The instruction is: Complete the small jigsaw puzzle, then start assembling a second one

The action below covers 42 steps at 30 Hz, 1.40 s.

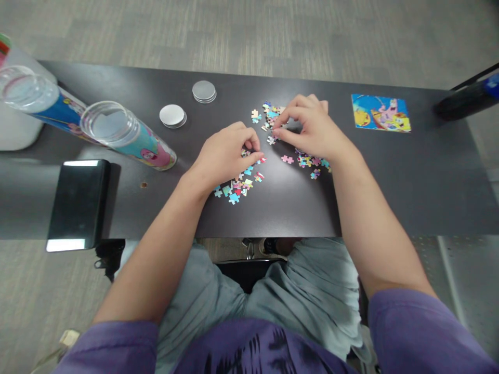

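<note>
Small colourful jigsaw pieces lie scattered on a dark table (pixel 390 182). My left hand (pixel 226 156) rests curled over one cluster of puzzle pieces (pixel 236 189), its fingertips pinched on a piece near its thumb. My right hand (pixel 312 130) is curled over another cluster of pieces (pixel 310 161), its fingers pinching a small piece at the edge of a third heap (pixel 267 114). A single pink piece (pixel 287 159) lies between the hands.
Two open clear tubes with printed labels (pixel 128 137) (pixel 39 104) lie at the left, their round lids (pixel 172 115) (pixel 204 91) nearby. A black phone-like slab (pixel 78 202) sits at the front left. A finished cartoon picture card (pixel 381 112) lies at the back right.
</note>
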Each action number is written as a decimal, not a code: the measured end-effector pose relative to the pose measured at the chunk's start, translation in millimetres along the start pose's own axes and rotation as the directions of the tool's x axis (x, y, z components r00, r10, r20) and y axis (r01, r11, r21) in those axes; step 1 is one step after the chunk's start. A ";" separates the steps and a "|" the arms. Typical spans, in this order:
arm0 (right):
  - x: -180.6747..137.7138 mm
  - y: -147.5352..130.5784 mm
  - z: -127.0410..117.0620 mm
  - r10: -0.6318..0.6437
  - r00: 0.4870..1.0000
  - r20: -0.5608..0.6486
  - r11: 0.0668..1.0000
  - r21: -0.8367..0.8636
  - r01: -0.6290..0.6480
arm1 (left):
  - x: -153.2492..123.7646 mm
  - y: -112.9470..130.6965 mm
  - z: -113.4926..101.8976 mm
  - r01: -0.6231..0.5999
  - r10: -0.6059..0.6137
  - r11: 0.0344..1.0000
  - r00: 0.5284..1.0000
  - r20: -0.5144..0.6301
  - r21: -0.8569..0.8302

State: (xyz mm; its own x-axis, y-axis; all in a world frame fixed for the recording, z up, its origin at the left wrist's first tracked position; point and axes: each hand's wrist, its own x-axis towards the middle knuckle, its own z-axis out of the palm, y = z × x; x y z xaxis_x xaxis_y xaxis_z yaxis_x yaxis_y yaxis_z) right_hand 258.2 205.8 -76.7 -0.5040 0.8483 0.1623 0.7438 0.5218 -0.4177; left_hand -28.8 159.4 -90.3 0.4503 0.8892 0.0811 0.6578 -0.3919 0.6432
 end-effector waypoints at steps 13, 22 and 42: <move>1.1 -1.7 3.8 0.013 0.997 0.070 0.999 -0.048 -0.010 | -0.5 -20.1 -18.8 -0.030 0.036 0.990 0.998 0.042 -0.141; -1.0 -10.8 -3.1 -0.013 0.992 0.127 1.000 0.028 0.010 | -1.1 -17.0 -8.6 -0.060 0.057 0.998 0.995 -0.076 -0.035; -1.4 -2.6 -18.2 0.148 0.987 0.058 0.988 0.030 -0.150 | -5.2 28.0 12.4 -0.217 0.190 0.958 0.970 0.150 0.185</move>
State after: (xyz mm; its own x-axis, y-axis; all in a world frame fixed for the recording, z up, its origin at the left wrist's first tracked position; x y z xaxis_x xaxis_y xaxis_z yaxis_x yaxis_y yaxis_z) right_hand 265.0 204.9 -59.5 -0.4131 0.9095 0.0463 0.7977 0.3859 -0.4635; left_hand -5.2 140.8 -82.2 0.6526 0.7527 0.0869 0.6449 -0.6120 0.4577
